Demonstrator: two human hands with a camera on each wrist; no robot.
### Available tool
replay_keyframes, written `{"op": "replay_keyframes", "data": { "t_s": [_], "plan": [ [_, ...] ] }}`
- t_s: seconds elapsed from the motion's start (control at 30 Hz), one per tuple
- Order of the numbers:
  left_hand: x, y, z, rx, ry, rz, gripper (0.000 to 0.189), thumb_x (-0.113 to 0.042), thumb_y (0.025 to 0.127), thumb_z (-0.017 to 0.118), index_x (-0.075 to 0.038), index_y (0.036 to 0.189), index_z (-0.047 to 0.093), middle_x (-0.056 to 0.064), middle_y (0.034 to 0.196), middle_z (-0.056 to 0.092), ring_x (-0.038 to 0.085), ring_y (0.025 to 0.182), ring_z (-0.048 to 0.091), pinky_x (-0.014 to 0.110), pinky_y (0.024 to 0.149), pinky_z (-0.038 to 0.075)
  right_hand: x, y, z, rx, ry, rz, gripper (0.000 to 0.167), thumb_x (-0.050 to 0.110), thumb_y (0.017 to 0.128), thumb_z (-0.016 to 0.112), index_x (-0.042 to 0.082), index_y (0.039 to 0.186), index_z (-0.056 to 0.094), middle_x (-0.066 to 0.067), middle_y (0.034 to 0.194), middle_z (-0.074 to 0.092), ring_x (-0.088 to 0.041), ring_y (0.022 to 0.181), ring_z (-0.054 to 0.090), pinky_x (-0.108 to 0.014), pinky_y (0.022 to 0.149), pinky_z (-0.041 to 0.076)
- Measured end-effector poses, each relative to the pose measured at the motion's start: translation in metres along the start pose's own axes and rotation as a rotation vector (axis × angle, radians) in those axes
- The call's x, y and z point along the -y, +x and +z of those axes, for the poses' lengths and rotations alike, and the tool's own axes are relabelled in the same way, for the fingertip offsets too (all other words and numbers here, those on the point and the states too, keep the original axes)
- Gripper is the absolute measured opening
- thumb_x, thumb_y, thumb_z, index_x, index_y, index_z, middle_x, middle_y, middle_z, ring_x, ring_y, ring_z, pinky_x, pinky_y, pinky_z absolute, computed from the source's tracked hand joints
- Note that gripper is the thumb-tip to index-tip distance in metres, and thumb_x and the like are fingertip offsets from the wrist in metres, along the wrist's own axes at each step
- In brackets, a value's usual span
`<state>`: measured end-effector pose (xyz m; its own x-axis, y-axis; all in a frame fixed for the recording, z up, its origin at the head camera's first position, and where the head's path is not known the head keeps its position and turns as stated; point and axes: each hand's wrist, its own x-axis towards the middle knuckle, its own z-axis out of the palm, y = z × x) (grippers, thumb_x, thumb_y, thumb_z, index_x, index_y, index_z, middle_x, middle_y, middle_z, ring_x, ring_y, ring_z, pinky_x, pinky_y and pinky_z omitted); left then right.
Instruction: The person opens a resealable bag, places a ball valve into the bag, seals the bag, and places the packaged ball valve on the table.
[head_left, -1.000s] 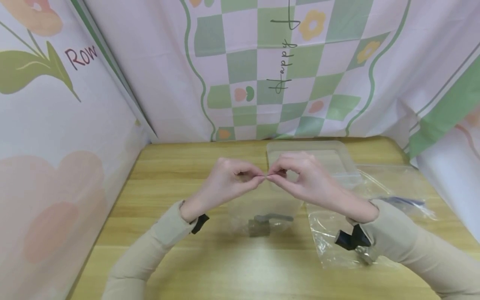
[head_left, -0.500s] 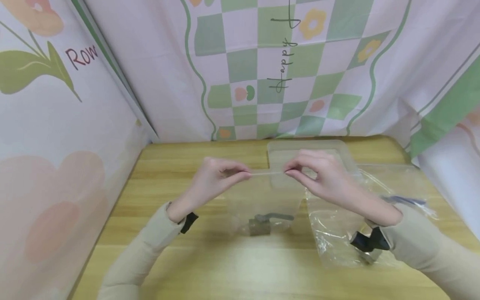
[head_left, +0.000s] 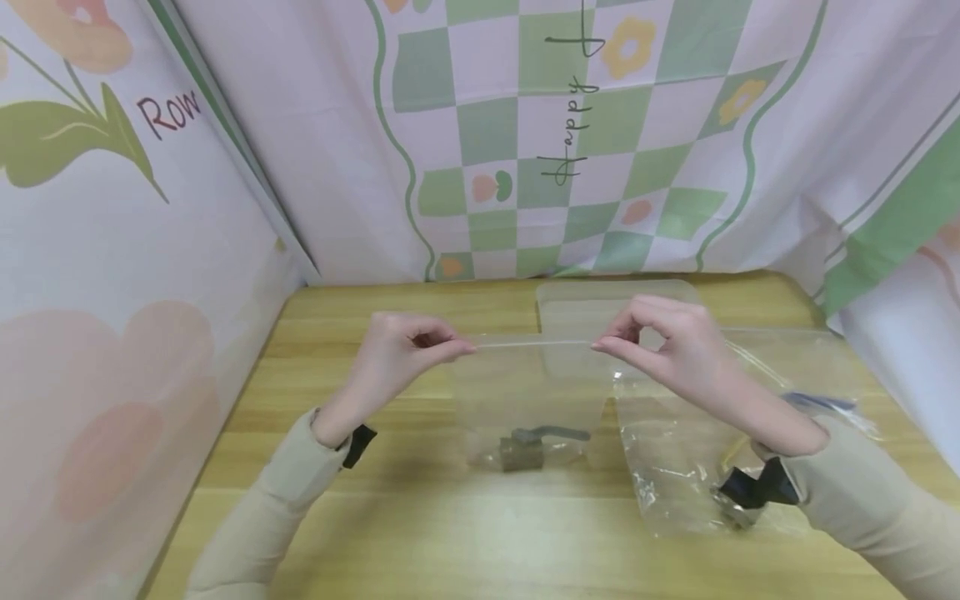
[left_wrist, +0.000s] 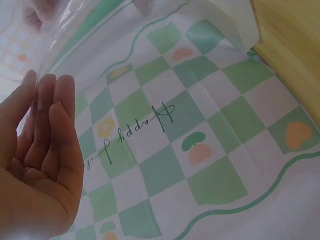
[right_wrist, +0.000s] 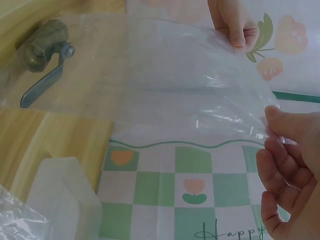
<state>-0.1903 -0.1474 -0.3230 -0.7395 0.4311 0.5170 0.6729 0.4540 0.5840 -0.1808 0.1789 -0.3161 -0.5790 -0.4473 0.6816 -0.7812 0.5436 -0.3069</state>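
A clear plastic bag (head_left: 517, 392) is held up by its top edge, which runs straight between the hands. Its lower end meets the table, and a metal ball valve (head_left: 522, 453) with a grey lever handle (right_wrist: 42, 87) lies inside at the bottom. Thumb and fingertips of my left hand (head_left: 397, 354) pinch the top edge near its left corner. Near the right corner, my right hand (head_left: 671, 342) pinches the same edge; in the right wrist view its other fingers curl loosely below the bag.
Behind the bag sits a translucent plastic box (head_left: 555, 312). A larger clear bag (head_left: 667, 475) lies on the right of the wooden table (head_left: 487, 550), with a blue strip and a metal piece (head_left: 741, 510) partly hidden by the right wrist. Printed curtains enclose the table.
From nearly touching at the middle of the bag's top edge, both hands have moved apart, left hand leftward and right hand rightward. The valve stays in about the same place.
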Motion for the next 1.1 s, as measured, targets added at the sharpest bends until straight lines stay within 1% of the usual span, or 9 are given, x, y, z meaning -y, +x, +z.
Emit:
{"op": "replay_keyframes", "data": {
  "t_s": [0.17,0.3,0.5,0.6,0.73,0.83,0.97,1.03,1.1],
  "plan": [
    [0.002,-0.001,-0.003,0.014,-0.022,-0.02,0.007,-0.013,0.088,0.074,-0.007,0.088,0.078,0.004,0.079,0.077,0.008,0.065,0.069,0.018,0.06,0.059,-0.003,-0.003,-0.003,-0.011,-0.03,0.034,0.028,-0.003,0.069,0.085,0.019,0.08,0.071,0.013,0.074,0.066,0.009,0.074,0.053,-0.008,0.057,0.041],
    [0.003,-0.002,-0.005,0.019,-0.013,-0.013,0.009,-0.01,0.091,0.071,-0.004,0.094,0.077,0.007,0.084,0.078,0.011,0.07,0.072,0.018,0.064,0.061,-0.003,-0.006,-0.004,-0.02,-0.037,0.037,0.028,-0.005,0.07,0.083,0.018,0.081,0.071,0.012,0.075,0.066,0.009,0.075,0.053,-0.008,0.056,0.041],
    [0.005,-0.005,-0.005,0.007,0.001,0.023,0.007,-0.009,0.091,0.071,-0.005,0.092,0.076,0.006,0.082,0.077,0.01,0.07,0.071,0.018,0.065,0.061,-0.002,-0.008,-0.006,-0.027,-0.045,0.037,0.028,-0.003,0.069,0.084,0.019,0.08,0.07,0.014,0.074,0.065,0.008,0.075,0.052,-0.008,0.063,0.042],
    [0.007,-0.006,-0.005,0.009,-0.018,0.017,0.006,-0.008,0.091,0.07,-0.005,0.092,0.075,0.006,0.082,0.077,0.011,0.071,0.072,0.018,0.067,0.061,-0.004,-0.01,-0.005,-0.001,-0.011,0.062,0.028,-0.003,0.07,0.084,0.019,0.081,0.07,0.014,0.075,0.065,0.008,0.076,0.054,-0.008,0.067,0.045],
    [0.01,-0.008,-0.005,0.015,-0.067,-0.043,0.007,-0.009,0.092,0.069,-0.004,0.094,0.074,0.006,0.086,0.077,0.012,0.074,0.073,0.02,0.069,0.062,-0.008,-0.018,0.003,0.115,0.065,0.116,0.026,0.0,0.074,0.082,0.016,0.09,0.07,0.01,0.084,0.07,0.005,0.078,0.059,-0.011,0.069,0.052],
    [0.013,-0.008,-0.004,0.017,-0.096,-0.075,0.008,-0.01,0.093,0.068,-0.005,0.095,0.074,0.006,0.087,0.077,0.012,0.076,0.073,0.021,0.07,0.062,-0.011,-0.025,0.011,0.243,0.109,0.209,0.03,0.008,0.078,0.082,0.008,0.105,0.069,0.002,0.092,0.071,-0.002,0.081,0.063,-0.018,0.071,0.057],
    [0.014,-0.008,-0.001,0.009,-0.128,-0.06,0.008,-0.009,0.093,0.068,-0.004,0.096,0.074,0.007,0.089,0.077,0.013,0.077,0.074,0.022,0.071,0.063,-0.015,-0.034,0.023,0.405,0.14,0.362,0.053,0.02,0.081,0.081,-0.003,0.123,0.06,-0.009,0.1,0.068,-0.014,0.086,0.065,-0.022,0.071,0.058],
    [0.014,-0.007,0.0,0.005,-0.145,-0.046,0.009,-0.008,0.093,0.067,-0.003,0.097,0.074,0.008,0.09,0.077,0.014,0.078,0.074,0.022,0.072,0.063,-0.017,-0.039,0.028,0.48,0.15,0.402,0.058,0.024,0.082,0.08,-0.007,0.126,0.057,-0.015,0.104,0.068,-0.019,0.087,0.066,-0.023,0.071,0.059],
    [0.014,-0.007,0.002,0.0,-0.155,-0.035,0.009,-0.007,0.093,0.067,-0.002,0.097,0.074,0.009,0.09,0.077,0.014,0.078,0.074,0.022,0.072,0.063,-0.018,-0.044,0.034,0.561,0.158,0.425,0.058,0.026,0.084,0.078,-0.009,0.124,0.056,-0.02,0.108,0.068,-0.021,0.088,0.067,-0.026,0.072,0.061]
  ]
}}
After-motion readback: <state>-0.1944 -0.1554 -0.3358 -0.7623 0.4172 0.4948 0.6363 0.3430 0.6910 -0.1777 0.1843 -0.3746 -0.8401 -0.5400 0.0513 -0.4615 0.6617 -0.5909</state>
